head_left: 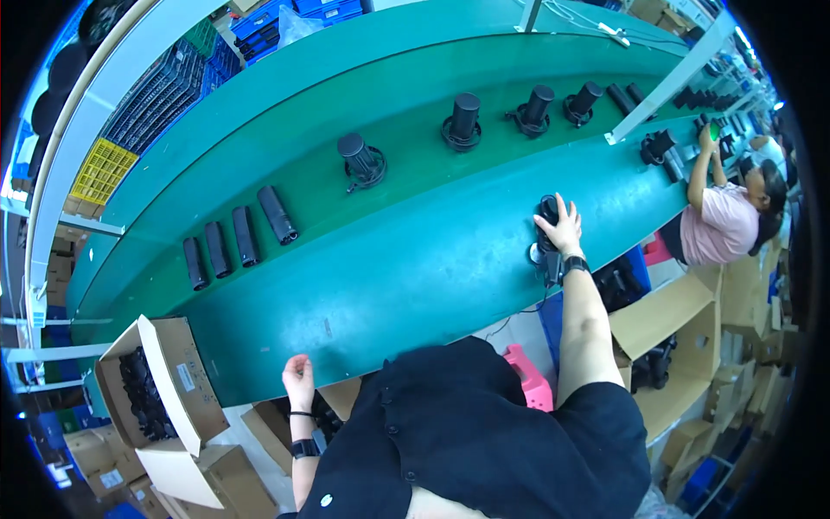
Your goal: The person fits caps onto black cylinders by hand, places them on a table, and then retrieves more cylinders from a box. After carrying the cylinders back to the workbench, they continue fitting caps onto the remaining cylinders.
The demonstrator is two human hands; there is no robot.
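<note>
At the right part of the green bench, my right hand (564, 229) reaches forward, fingers spread over a black device (548, 209). Its thumb and palm lie against the device, whose exact kind I cannot make out. Just below it are a small silvery round part (536, 253) and a dark block with a thin cord (545, 301) running over the bench edge. My left hand (298, 378) is over the near left edge of the bench with its fingers curled together. Whether something small is between them is hidden.
Along the green belt (398, 173) stand several black cylinders on round bases (462, 121), and black tubes (245, 235) lie to the left. An open carton (186, 381) of dark parts is at near left; another carton (683, 346) sits right. A co-worker (726, 216) works farther right.
</note>
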